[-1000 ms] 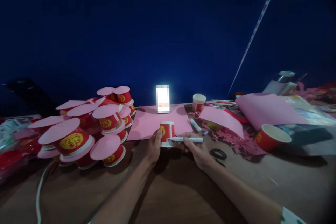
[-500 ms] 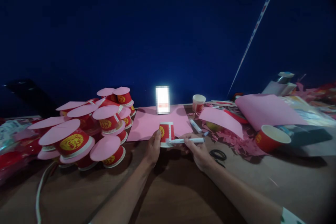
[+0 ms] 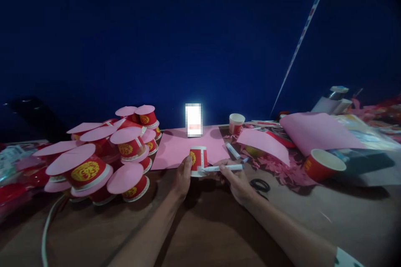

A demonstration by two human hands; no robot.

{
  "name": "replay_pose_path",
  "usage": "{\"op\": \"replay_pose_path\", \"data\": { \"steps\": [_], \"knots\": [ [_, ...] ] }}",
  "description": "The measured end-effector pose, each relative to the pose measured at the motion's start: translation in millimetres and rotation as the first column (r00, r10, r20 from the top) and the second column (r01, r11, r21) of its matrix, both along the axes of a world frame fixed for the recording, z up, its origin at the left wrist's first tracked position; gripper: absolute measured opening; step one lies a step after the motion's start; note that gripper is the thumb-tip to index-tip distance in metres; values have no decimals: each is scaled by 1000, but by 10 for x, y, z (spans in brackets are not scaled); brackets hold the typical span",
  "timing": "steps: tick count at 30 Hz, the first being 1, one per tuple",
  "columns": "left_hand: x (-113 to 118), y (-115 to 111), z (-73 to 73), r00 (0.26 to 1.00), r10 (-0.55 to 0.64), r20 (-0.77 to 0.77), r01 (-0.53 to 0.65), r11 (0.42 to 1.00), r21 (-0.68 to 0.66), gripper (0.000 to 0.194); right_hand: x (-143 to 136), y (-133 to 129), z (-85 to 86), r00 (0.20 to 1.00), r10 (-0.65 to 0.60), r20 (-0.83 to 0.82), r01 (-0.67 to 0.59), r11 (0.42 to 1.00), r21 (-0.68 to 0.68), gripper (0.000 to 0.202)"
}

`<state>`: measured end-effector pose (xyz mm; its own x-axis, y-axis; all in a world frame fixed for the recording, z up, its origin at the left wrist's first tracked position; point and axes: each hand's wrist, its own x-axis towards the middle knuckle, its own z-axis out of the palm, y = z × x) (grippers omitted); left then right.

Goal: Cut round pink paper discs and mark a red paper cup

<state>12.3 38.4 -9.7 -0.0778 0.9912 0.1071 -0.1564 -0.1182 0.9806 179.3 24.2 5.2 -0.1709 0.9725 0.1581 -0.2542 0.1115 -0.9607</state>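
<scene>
My left hand (image 3: 184, 177) is closed around the left side of a red and white paper cup (image 3: 199, 156) with a gold emblem. The fingers behind the cup are hidden. In my right hand (image 3: 233, 179) is a slim white tube or pen (image 3: 227, 167), gripped between thumb and fingers. Its tip reaches the lower right of the cup; whether it touches, I cannot tell. Beyond the hands lies a flat pink paper sheet (image 3: 169, 150). A bright phone-like screen (image 3: 194, 119) stands upright at its far side.
On the left, several red cups topped with pink paper discs (image 3: 72, 158) are stacked. To the right are a white capped tube (image 3: 233, 151), pink paper scraps (image 3: 290, 171), an open red cup (image 3: 324, 163), another cup (image 3: 237, 124), a black coil (image 3: 260, 185) and rolled pink paper (image 3: 316, 131).
Both hands stay almost where they were, still on the cup and the white tube. The view has shifted very slightly.
</scene>
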Motion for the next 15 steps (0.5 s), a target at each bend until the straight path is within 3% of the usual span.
{"op": "replay_pose_path", "data": {
  "steps": [6, 15],
  "knots": [
    [-8, -1, 12, 996, 31, 83, -31, 1000, -6, 41, 2, -10, 2, 999, 28, 37, -28, 1000, -6, 25],
    [15, 7, 44, 974, 55, 218, -45, 998, -51, 45, 1, 2, -11, 998, -7, -58, 6, 1000, -22, 23]
  ]
}}
